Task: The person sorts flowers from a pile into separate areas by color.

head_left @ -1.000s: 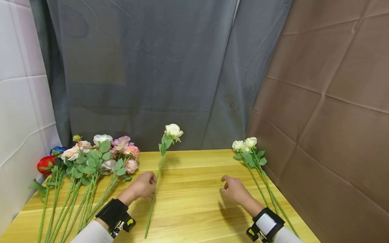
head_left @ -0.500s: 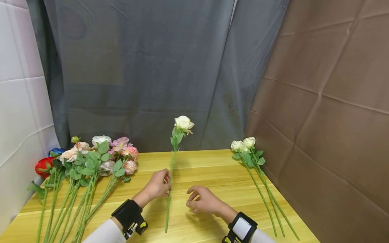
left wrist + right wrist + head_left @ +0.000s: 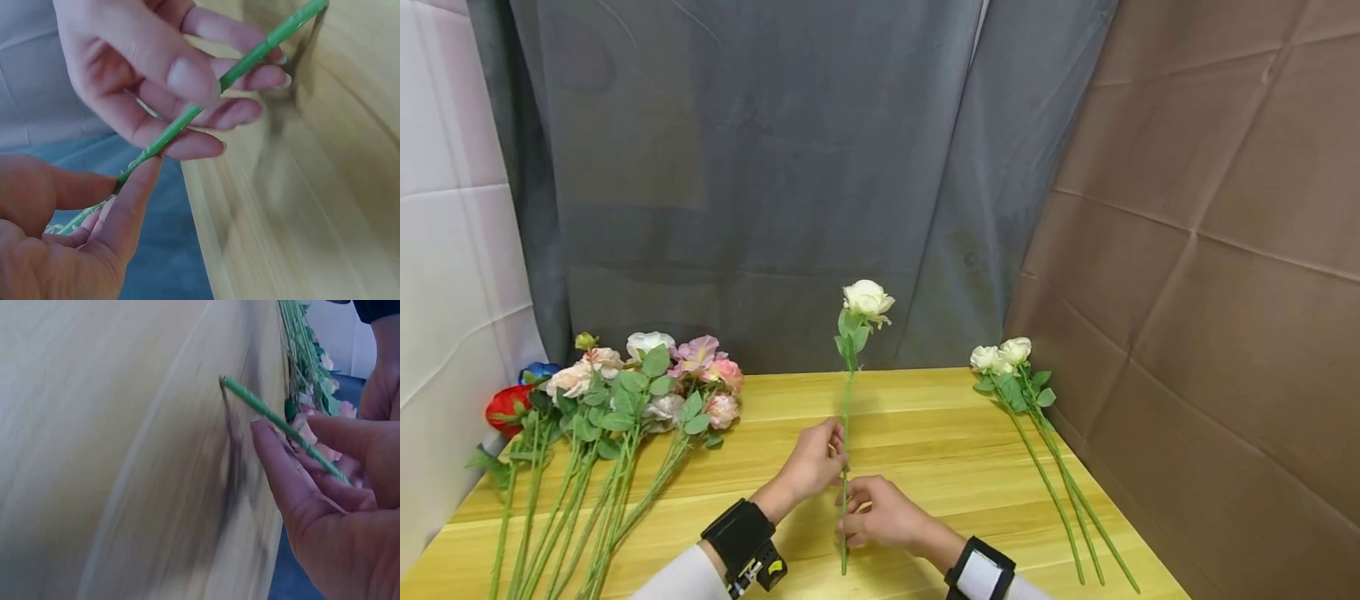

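Observation:
A single white rose stands upright over the middle of the table, bloom at the top. My left hand pinches its green stem between thumb and fingers about halfway down. Just below, my right hand has its thumb and loosely curled fingers round the lower stem. In the left wrist view the right thumb lies against the near side of the stem and the fingers pass behind it. The stem's cut end points down above the wood in the right wrist view. How firmly the right fingers press cannot be told.
Several mixed flowers, pink, white, red and blue, lie on the left of the wooden table. A few white roses lie at the right. Grey cloth hangs behind, with brown cloth along the right.
My left hand has carried the rose rightward to the middle and turned it more upright. My right hand has come in from the right and reached the lower stem.

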Demonstrator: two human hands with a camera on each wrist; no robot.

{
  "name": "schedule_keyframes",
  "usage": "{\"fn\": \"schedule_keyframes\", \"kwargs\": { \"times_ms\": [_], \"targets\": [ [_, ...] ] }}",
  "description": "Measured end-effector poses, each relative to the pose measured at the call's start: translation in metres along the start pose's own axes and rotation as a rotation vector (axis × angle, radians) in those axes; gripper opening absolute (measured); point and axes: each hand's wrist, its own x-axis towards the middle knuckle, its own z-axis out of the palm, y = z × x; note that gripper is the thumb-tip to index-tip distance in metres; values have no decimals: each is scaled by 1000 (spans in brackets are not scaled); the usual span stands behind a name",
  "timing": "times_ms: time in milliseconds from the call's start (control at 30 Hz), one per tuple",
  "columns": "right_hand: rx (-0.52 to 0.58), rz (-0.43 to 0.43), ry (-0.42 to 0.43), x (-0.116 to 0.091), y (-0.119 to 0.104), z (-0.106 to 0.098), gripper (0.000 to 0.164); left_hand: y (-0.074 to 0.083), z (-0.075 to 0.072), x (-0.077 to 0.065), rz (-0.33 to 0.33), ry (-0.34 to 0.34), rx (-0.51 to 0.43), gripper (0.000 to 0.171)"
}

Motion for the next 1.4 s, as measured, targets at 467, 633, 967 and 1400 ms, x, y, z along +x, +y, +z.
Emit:
{"fn": "schedule_keyframes", "kwargs": {
  "times_ms": [467, 633, 967, 1400],
  "targets": [
    [-37, -43, 86, -3, 3, 1, 10, 1, 4, -4, 38, -23, 22, 22],
    [-87, -57, 117, -6, 4, -14, 11, -6, -1, -11, 62, -78, 78, 25],
    [-206, -42, 257, -25, 11, -63, 8, -19, -35, -28, 68, -71, 264, 17],
    [-341, 80, 490, -56, 39, -147, 6, -37, -79, -49, -31, -8, 363, 18]
  ]
}}
